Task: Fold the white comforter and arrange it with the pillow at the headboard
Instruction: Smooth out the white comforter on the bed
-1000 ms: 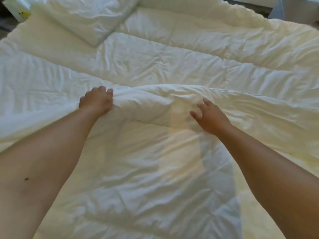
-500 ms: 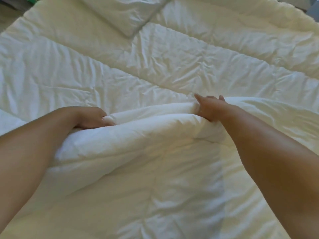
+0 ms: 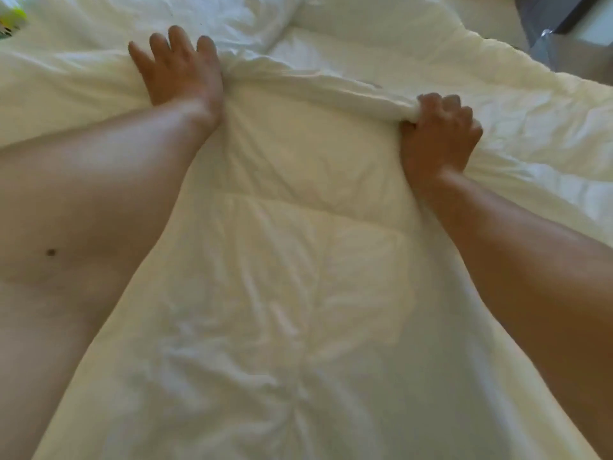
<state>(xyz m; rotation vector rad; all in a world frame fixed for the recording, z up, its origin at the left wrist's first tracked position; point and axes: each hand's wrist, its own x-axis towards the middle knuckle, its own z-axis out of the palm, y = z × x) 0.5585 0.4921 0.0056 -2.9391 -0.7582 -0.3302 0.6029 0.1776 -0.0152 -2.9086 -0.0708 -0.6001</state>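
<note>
The white comforter (image 3: 298, 254) covers the whole bed, with its near part doubled over toward the far side. The folded edge runs between my two hands. My left hand (image 3: 179, 68) lies flat on that edge at the upper left, fingers spread, pressing the fabric down. My right hand (image 3: 438, 134) is closed in a fist around the bunched edge at the right. The white pillow (image 3: 252, 18) lies at the top of the view, just beyond the fold, only partly in frame.
A green and white object (image 3: 10, 18) shows at the top left corner. A dark piece of furniture (image 3: 564, 38) stands past the bed's far right corner. The comforter's far edge (image 3: 497, 51) slopes down to the right.
Both hands have carried the folded edge farther across the bed, close to the pillow. My left hand has gone from gripping the edge to lying flat on it with fingers spread.
</note>
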